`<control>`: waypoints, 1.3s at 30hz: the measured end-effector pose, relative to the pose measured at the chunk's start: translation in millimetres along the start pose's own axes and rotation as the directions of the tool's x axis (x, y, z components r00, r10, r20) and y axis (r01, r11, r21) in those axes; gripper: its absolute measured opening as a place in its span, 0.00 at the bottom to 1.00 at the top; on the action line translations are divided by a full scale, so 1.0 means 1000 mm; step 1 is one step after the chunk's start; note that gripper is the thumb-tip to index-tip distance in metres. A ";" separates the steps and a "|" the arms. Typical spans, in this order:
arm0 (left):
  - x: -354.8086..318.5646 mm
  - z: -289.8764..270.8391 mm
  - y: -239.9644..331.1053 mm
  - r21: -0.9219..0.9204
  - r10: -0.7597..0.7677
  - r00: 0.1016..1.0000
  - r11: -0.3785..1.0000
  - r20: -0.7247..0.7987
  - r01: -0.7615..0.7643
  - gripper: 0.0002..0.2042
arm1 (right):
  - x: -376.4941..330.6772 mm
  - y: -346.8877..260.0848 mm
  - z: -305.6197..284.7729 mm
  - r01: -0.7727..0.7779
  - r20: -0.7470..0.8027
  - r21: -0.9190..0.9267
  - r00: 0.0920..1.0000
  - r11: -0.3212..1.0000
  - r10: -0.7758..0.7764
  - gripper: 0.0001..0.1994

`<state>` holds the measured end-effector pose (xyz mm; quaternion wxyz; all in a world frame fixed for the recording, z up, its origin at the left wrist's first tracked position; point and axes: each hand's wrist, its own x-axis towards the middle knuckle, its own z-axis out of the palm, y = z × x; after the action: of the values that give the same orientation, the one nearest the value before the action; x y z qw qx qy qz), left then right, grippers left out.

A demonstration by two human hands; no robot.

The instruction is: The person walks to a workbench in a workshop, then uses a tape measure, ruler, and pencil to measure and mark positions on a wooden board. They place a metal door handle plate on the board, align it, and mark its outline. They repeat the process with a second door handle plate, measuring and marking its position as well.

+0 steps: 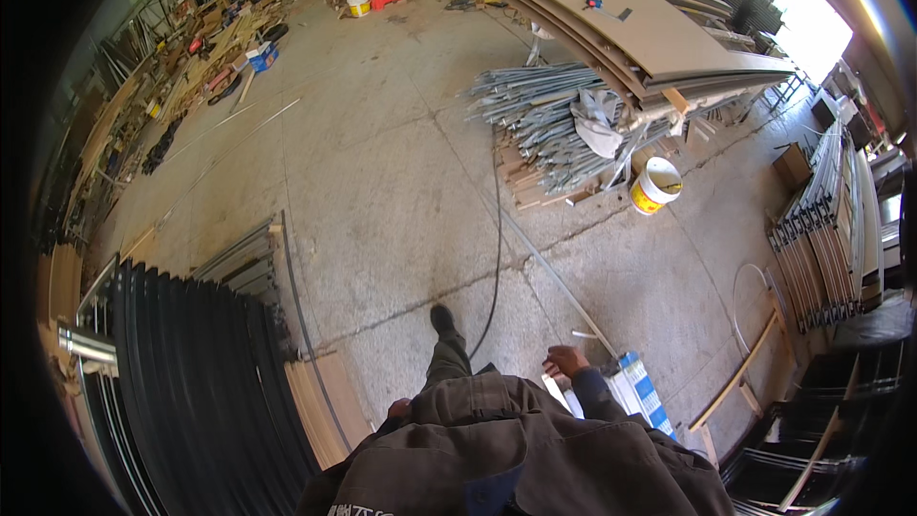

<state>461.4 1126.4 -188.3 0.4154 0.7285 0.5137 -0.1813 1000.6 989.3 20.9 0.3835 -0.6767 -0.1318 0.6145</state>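
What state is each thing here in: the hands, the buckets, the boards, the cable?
right hand: curled, empty, hanging beside the hip
left hand: mostly hidden by the jacket, grip unclear
yellow-and-white bucket: upright, open
board stack: lying flat, small blue tool on top
black cable: lying loose along the floor

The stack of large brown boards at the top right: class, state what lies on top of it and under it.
On top of the stack of brown boards lies a small blue-handled tool. Under its near edge, grey metal rods and pale crumpled sheeting stick out; whatever supports it is hidden.
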 end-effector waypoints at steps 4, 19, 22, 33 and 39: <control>0.118 -0.092 0.023 -0.045 0.174 0.984 0.983 -0.041 -0.176 0.28 | 0.070 0.028 -0.032 0.140 0.047 -0.398 0.990 0.907 -0.133 0.08; 0.324 -0.386 0.215 -0.351 0.109 0.993 0.929 -0.053 -0.120 0.27 | 0.202 -0.107 -0.085 -0.184 -0.070 0.350 0.973 0.918 0.222 0.11; 0.359 -0.391 0.127 -0.016 0.176 0.984 0.984 -0.035 -0.176 0.30 | 0.246 -0.270 -0.060 -0.083 -0.249 0.212 0.959 0.974 0.136 0.13; 0.510 -0.491 0.167 -0.113 0.082 0.995 0.990 -0.055 -0.088 0.24 | 0.366 -0.690 -0.108 0.524 -0.275 -0.165 0.789 0.836 -0.549 0.15; 0.603 -0.582 0.226 -0.082 0.119 0.993 0.989 -0.005 -0.119 0.23 | 0.387 -0.830 -0.159 0.591 -0.436 -0.349 0.585 0.727 -0.684 0.09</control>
<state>814.5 1918.4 -167.4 0.4550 0.7403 0.4762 -0.1349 1473.5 1741.1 295.9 0.5412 -0.7562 -0.3043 0.2064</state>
